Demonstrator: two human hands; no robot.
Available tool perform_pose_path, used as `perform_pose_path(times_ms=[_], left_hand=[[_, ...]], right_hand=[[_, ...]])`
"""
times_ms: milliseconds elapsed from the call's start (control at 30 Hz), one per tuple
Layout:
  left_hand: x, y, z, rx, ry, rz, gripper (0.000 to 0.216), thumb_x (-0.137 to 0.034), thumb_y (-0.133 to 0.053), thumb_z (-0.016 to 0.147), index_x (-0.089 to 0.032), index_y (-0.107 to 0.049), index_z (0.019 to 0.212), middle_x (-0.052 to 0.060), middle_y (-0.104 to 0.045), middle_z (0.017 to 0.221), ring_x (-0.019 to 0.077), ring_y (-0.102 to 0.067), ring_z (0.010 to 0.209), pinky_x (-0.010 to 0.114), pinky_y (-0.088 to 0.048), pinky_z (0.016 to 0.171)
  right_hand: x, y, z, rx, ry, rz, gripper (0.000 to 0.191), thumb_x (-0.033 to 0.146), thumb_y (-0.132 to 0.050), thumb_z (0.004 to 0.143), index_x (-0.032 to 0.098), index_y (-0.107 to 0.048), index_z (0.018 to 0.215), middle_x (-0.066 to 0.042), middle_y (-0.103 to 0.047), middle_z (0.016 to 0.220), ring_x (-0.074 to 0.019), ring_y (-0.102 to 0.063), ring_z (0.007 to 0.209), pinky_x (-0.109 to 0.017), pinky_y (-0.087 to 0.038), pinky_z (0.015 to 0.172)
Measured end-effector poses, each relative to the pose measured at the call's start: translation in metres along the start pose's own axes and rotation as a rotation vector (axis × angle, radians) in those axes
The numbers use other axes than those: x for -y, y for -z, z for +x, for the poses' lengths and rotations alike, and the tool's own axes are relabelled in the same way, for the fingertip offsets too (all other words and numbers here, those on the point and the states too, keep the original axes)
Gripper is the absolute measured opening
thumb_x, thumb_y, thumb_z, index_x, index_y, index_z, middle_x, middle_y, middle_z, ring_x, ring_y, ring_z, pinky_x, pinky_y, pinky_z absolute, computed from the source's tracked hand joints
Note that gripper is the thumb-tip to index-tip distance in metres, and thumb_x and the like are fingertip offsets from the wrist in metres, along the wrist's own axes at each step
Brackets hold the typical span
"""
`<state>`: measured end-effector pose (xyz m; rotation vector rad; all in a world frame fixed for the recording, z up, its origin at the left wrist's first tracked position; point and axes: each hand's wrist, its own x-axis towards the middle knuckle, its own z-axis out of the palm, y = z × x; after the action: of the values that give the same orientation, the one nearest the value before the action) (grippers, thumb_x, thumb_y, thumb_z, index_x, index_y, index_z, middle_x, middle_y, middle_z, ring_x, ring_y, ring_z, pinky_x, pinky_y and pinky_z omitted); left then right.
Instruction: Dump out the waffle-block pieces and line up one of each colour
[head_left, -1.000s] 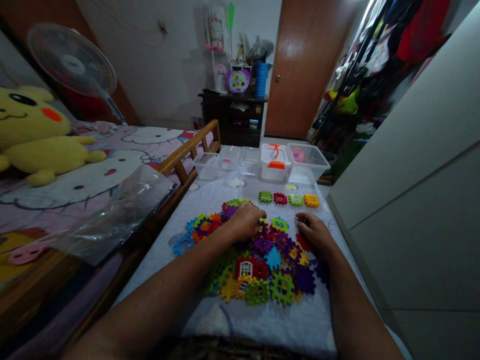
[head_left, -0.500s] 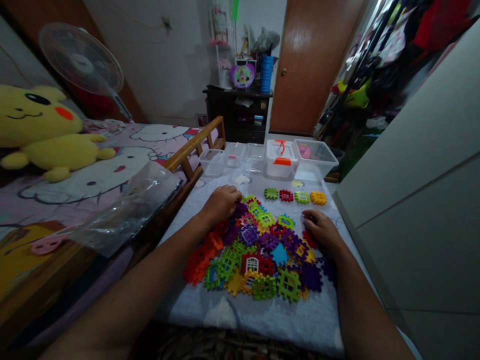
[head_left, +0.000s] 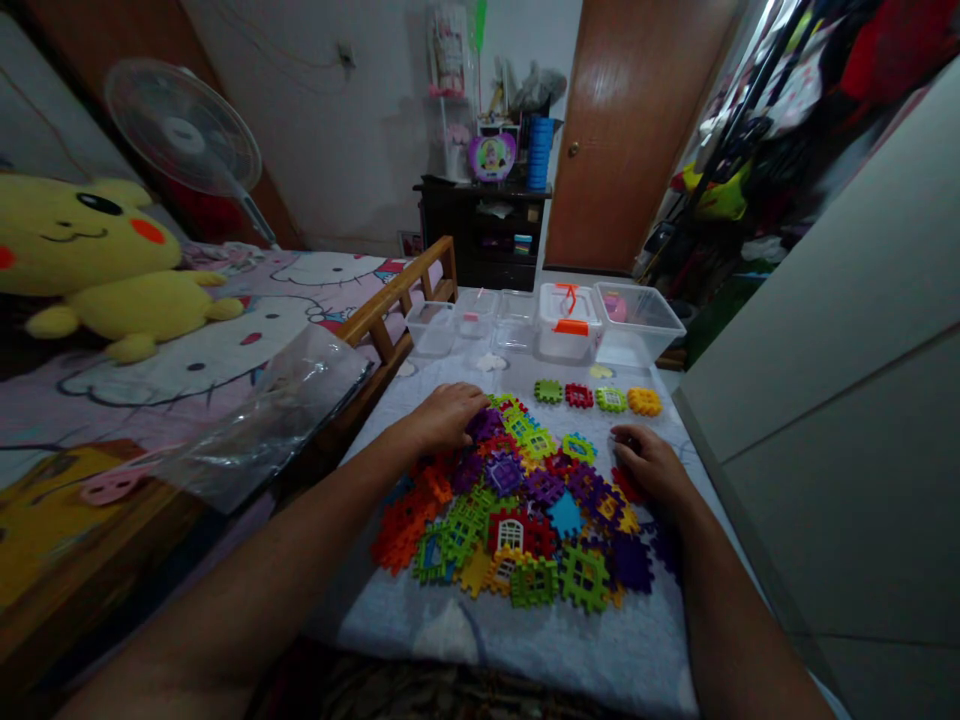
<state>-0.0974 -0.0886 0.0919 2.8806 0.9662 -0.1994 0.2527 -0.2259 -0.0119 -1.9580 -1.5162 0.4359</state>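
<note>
A bed [head_left: 247,285] filled the left; plastic pieces [head_left: 506,475] lay heaped on the cloth-covered counter [head_left: 382,625], lower centre. Left hand [head_left: 452,414] and right hand [head_left: 651,462] curled apart at the heap's edges, grips too dim to tell.

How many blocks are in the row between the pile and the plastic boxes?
4 visible, left to right: green block, red block, lighter green block with white window, yellow block. More may be hidden underneath.
</note>
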Motion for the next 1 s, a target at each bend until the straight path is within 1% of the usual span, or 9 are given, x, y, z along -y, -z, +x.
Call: perform_pose_path(times_ms=[167, 367, 500, 667, 833, 1000], left_hand=[[0.003, -0.004, 0.01, 0.071, -0.019, 0.003, 0.051, -0.021, -0.075, 0.071, -0.019, -0.062, 0.12, 0.012, -0.064, 0.128, 0.0285, -0.057, 0.124, 0.036, -0.042, 0.105], [0.006, -0.003, 0.016, 0.096, -0.014, -0.007, 0.047, -0.017, -0.073, 0.069, -0.02, -0.065, 0.116, 0.011, -0.066, 0.122, 0.0282, -0.06, 0.117, 0.035, -0.046, 0.099], [0.008, -0.006, 0.021, 0.098, -0.027, 0.013, 0.046, -0.021, -0.073, 0.069, -0.019, -0.065, 0.115, 0.011, -0.066, 0.118, 0.0286, -0.061, 0.111, 0.036, -0.048, 0.095], [0.006, -0.008, 0.023, 0.071, -0.017, 0.027, 0.043, -0.026, -0.076, 0.065, -0.022, -0.065, 0.106, 0.009, -0.067, 0.111, 0.0283, -0.062, 0.106, 0.036, -0.048, 0.091], [0.001, -0.005, 0.021, 0.061, -0.045, 0.058, 0.041, -0.03, -0.076, 0.067, -0.021, -0.065, 0.106, 0.01, -0.067, 0.11, 0.0282, -0.062, 0.105, 0.036, -0.048, 0.092], [0.002, 0.001, 0.021, 0.035, -0.057, 0.042, 0.041, -0.028, -0.074, 0.066, -0.021, -0.065, 0.105, 0.009, -0.067, 0.11, 0.0275, -0.062, 0.104, 0.036, -0.047, 0.092]], right_hand=[[0.002, 0.0, 0.0, -0.013, -0.01, 0.015, 0.03, 0.03, -0.057, 0.079, 0.02, -0.072, 0.103, -0.008, -0.073, 0.101, -0.0226, -0.067, 0.092, -0.037, -0.053, 0.088], [0.002, 0.0, -0.001, -0.015, -0.008, 0.025, 0.029, 0.032, -0.058, 0.079, 0.022, -0.072, 0.103, -0.007, -0.073, 0.1, -0.0223, -0.068, 0.089, -0.037, -0.053, 0.086], [0.0, -0.001, 0.0, -0.012, -0.01, 0.026, 0.03, 0.034, -0.058, 0.079, 0.021, -0.072, 0.103, -0.008, -0.073, 0.098, -0.0222, -0.067, 0.088, -0.036, -0.053, 0.085], [-0.001, 0.0, 0.0, -0.002, 0.001, 0.022, 0.03, 0.034, -0.057, 0.08, 0.021, -0.071, 0.103, -0.008, -0.073, 0.1, -0.0222, -0.067, 0.09, -0.037, -0.052, 0.086], [0.0, 0.0, 0.0, 0.003, -0.006, 0.017, 0.031, 0.034, -0.056, 0.08, 0.02, -0.071, 0.104, -0.008, -0.072, 0.101, -0.0223, -0.067, 0.09, -0.036, -0.052, 0.085], [-0.002, -0.002, 0.0, -0.017, -0.003, 0.031, 0.029, 0.032, -0.057, 0.079, 0.022, -0.071, 0.102, -0.008, -0.073, 0.101, -0.0231, -0.067, 0.092, -0.038, -0.052, 0.088]])
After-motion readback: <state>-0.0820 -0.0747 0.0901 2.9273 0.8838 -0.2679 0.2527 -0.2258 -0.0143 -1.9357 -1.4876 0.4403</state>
